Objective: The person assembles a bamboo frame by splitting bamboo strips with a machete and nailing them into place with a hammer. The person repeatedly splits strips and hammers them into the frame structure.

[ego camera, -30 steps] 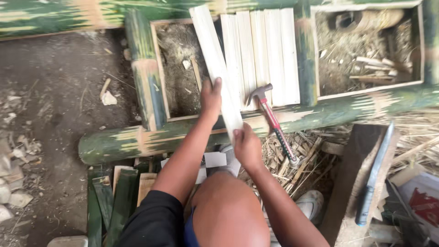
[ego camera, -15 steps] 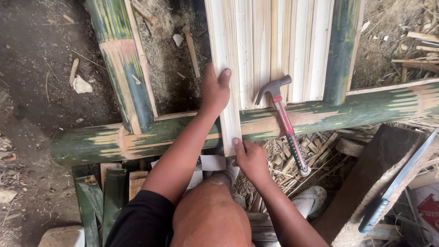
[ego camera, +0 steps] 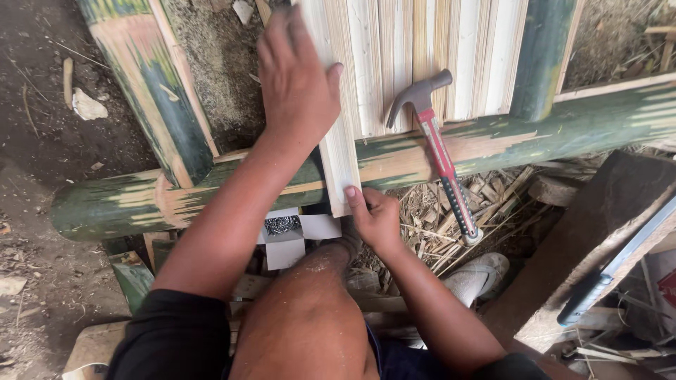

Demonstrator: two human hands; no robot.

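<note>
A pale split-bamboo slat (ego camera: 341, 160) lies across a thick green bamboo pole (ego camera: 493, 144), leftmost in a row of several similar slats (ego camera: 429, 56). My left hand (ego camera: 296, 81) presses flat on the slat's upper part. Further down, my right hand (ego camera: 374, 217) holds the slat's near end, thumb against its edge. A claw hammer with a red handle (ego camera: 440, 151) rests on the pole and slats, just right of my hands. Neither hand touches it.
A second green bamboo pole (ego camera: 151, 91) runs upward at the left. A small open white box of nails (ego camera: 285, 229) sits by my knee. Dry straw (ego camera: 451, 225) lies below the pole. A dark wooden board (ego camera: 598, 239) and a long blade (ego camera: 620, 264) lie at the right.
The view has moved closer. My left hand slid further up the slat, while my right hand stayed at its near end. The hammer has not moved.
</note>
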